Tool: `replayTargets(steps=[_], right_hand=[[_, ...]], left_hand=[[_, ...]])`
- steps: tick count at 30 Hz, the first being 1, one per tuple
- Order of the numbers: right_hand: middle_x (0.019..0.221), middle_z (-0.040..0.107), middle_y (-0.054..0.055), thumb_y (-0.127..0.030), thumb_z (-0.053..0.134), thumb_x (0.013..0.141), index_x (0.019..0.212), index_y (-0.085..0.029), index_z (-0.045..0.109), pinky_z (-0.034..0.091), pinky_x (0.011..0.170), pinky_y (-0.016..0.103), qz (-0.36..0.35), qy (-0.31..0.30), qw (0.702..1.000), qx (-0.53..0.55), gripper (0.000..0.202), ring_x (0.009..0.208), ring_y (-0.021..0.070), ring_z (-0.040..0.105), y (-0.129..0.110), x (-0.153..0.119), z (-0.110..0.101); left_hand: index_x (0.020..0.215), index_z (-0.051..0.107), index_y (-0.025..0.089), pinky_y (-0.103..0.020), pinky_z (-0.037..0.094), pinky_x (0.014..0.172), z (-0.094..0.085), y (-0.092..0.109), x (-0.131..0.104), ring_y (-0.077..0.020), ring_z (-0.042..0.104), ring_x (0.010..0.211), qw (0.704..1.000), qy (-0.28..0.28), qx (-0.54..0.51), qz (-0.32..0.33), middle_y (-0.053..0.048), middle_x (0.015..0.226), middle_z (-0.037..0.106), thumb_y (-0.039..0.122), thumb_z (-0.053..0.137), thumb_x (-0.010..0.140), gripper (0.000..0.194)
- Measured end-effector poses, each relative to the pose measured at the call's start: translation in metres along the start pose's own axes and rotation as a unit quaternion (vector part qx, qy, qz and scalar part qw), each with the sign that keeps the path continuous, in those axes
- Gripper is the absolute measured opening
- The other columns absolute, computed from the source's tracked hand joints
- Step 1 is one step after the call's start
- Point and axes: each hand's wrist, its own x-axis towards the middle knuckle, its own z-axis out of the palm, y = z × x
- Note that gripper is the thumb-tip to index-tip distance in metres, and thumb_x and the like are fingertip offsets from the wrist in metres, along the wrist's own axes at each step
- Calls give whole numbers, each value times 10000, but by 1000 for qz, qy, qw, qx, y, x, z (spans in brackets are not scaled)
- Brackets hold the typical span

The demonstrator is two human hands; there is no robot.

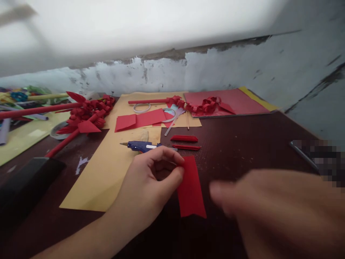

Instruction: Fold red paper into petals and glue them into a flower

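My left hand pinches the upper left edge of a red paper strip between thumb and index finger. The strip's lower end is cut unevenly. My right hand, smeared by motion, is to the right of the strip and apart from it; its fingers cannot be made out. Just beyond my left hand lies a blue glue gun, its tip pointing left and its rear partly hidden. Two narrow folded red paper pieces rest above the strip.
Yellow paper sheets cover the table's left middle. Red paper flowers on stems and a black object are at left. Red paper, tape rings and a red folder lie toward the wall.
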Motion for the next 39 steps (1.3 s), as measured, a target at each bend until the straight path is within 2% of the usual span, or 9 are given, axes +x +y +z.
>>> replayTargets(steps=[3,7,9,12,14,17,24,35,39], right_hand=[[812,771,8,-323,723,903,1084,-363,727,582,544,337,-5,57,996,-67,186,655,225,724,-18,36,8],[873,776,5,-313,769,885,1027,-283,685,609,613,274,81,-53,992,84,167,766,205,754,-16,56,15],[863,771,-4,-278,789,869,955,-272,678,606,640,258,106,-85,979,150,141,777,193,745,-13,55,17],[799,742,-24,-241,797,862,852,-262,672,575,632,221,115,-81,974,180,127,728,158,707,-12,51,18],[761,720,-35,-236,794,865,818,-259,670,548,607,198,120,-70,973,183,135,705,142,685,-12,49,19],[745,703,-39,-240,783,876,806,-258,670,525,587,184,120,-64,973,187,135,698,134,671,-13,50,19],[743,750,-29,-231,728,908,865,-273,701,522,519,191,96,-45,985,136,66,647,146,694,-17,48,19],[754,808,-40,-74,655,852,839,-249,769,576,520,142,46,-44,991,118,208,632,129,758,-22,50,18],[725,796,-53,-75,650,837,823,-251,781,567,511,128,35,-41,993,109,219,626,121,755,-24,50,18]], left_hand=[[902,759,208,-176,558,677,-1,1,-1,-128,723,771,1000,-3,-10,4,2,841,779,205,761,904,4],[912,783,208,-184,555,616,-1,4,-3,-139,729,736,1000,5,3,3,-10,840,794,220,763,912,23],[907,783,204,-172,559,621,0,5,-2,-133,731,739,1000,10,6,14,-8,827,791,200,769,904,15],[959,767,209,-148,571,660,0,4,-1,-118,731,768,999,12,-20,28,4,850,789,162,787,884,91],[999,757,212,-134,568,654,-1,3,1,-108,724,766,999,14,-42,19,10,867,784,158,800,876,141],[965,769,211,-119,553,615,-3,1,2,-96,719,725,998,-2,-55,-16,21,813,767,221,791,910,61],[827,774,192,-132,528,581,-4,3,1,-84,664,626,999,-27,-15,-36,20,711,740,333,746,961,197],[823,787,197,-93,533,602,-4,4,2,-63,677,623,998,-41,-28,-35,38,706,743,326,755,953,185],[877,783,208,-101,527,599,-3,6,0,-70,678,639,999,-31,8,-8,45,719,748,278,771,938,94]])
